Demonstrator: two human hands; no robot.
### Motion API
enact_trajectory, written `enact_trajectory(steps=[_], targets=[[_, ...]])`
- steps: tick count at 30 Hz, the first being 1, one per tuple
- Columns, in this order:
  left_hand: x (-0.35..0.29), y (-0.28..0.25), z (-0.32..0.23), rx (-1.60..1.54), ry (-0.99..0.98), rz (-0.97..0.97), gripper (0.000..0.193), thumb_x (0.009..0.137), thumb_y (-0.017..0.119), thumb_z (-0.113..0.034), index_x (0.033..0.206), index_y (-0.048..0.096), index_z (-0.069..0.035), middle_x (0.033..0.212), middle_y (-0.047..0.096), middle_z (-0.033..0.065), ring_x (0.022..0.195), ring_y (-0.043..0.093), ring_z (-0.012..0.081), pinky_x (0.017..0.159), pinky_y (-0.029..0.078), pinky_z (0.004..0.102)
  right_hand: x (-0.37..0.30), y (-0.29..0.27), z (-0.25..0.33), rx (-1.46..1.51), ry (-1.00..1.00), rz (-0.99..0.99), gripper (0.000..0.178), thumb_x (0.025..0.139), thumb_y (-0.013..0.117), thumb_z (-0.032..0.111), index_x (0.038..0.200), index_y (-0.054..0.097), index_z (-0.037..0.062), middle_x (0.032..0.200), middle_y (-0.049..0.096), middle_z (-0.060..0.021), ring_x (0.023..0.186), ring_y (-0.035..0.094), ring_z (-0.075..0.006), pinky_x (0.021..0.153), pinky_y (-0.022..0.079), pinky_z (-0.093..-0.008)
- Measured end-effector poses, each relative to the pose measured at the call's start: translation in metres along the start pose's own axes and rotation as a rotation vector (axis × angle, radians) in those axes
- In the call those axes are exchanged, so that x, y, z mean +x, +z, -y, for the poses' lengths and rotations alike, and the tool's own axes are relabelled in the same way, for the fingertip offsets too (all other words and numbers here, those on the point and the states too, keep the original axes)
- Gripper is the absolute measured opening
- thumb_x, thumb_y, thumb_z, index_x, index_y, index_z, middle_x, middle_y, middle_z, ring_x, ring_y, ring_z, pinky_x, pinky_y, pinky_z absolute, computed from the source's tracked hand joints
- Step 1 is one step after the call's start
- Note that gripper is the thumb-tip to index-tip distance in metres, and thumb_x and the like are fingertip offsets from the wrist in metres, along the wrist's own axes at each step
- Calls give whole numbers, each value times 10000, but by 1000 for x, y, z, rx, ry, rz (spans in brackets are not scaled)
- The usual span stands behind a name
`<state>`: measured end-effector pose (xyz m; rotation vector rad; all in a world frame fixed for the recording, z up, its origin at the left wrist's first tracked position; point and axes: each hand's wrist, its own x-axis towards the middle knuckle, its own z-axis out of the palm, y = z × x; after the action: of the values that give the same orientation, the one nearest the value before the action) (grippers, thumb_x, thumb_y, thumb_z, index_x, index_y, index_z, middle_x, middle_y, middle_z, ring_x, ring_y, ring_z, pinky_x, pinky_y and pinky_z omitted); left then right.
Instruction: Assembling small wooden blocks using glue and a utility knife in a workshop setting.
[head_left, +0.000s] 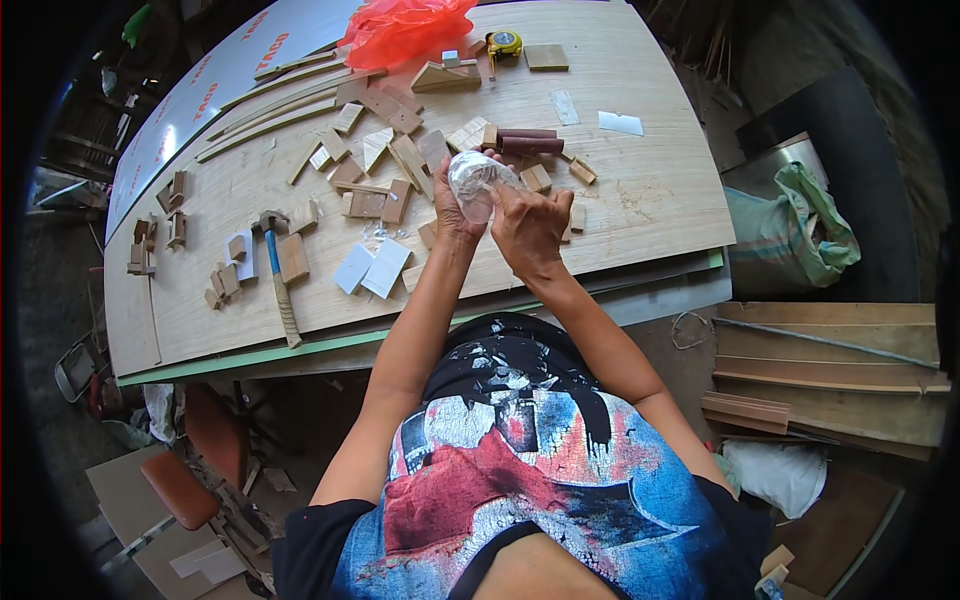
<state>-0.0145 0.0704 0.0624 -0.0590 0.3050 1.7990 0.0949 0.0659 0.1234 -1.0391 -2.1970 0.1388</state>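
Observation:
Over the near middle of the table, my left hand (pixel 456 214) is wrapped round a clear, crinkled plastic bag (pixel 477 180) with a whitish, rounded end. What the bag contains is too blurred to tell. My right hand (pixel 532 228) is closed at the bag's right side, its fingers pinching the plastic near the edge. Just beyond the hands lie dark red-brown wooden pieces (pixel 530 141) and a small wood block (pixel 536 178). Two white square tiles (pixel 385 268) rest to the left of my left forearm.
The plywood tabletop (pixel 650 190) holds many wood offcuts (pixel 380 150) and long strips (pixel 270 115). A blue-handled hammer (pixel 275 265) lies at left. Further back are a red plastic bag (pixel 405 30) and a yellow tape measure (pixel 504 43). A green sack (pixel 800 225) stands right of the table.

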Motion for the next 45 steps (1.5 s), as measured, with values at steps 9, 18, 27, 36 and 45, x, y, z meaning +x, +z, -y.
enact_trajectory(steps=[9, 18, 27, 36, 45], targets=[[-6, 6, -2, 87, 63, -36, 447, 801, 453, -378, 1001, 489, 20, 906, 578, 168, 858, 555, 297, 840, 420, 453, -3, 3, 6, 42, 33, 103, 123, 685, 570, 151, 578, 541, 98, 496, 543, -111, 473, 546, -239, 621, 291, -375], [1, -10, -3, 130, 56, -43, 442, 815, 429, -407, 947, 520, 6, 849, 595, 148, 786, 579, 272, 745, 471, 411, -12, 13, 5, 183, 252, 168, 180, 761, 554, 249, 759, 656, 101, 581, 568, -145, 507, 538, -282, 581, 347, -366], [3, -4, -11, 233, 31, -229, 419, 825, 407, -430, 947, 526, -48, 902, 594, 126, 827, 570, 270, 759, 457, 429, -7, 3, -8, 283, 350, 113, 196, 768, 557, 250, 765, 650, 77, 639, 595, -133, 561, 569, -289, 550, 412, -356], [-9, 19, -23, 152, -182, 4, 394, 773, 464, -234, 1064, 434, 30, 1073, 502, 188, 1004, 484, 312, 877, 380, 449, -6, 10, -18, 325, 450, 129, 213, 777, 561, 241, 801, 643, 46, 666, 604, -146, 566, 584, -254, 550, 429, -331], [-3, 7, 2, 131, -22, -14, 549, 769, 584, -366, 1178, 390, -54, 1155, 475, 138, 1045, 470, 307, 876, 390, 474, -6, 9, -9, 619, 595, 170, 219, 798, 556, 199, 824, 626, -6, 655, 607, -146, 533, 556, -151, 528, 422, -269]])
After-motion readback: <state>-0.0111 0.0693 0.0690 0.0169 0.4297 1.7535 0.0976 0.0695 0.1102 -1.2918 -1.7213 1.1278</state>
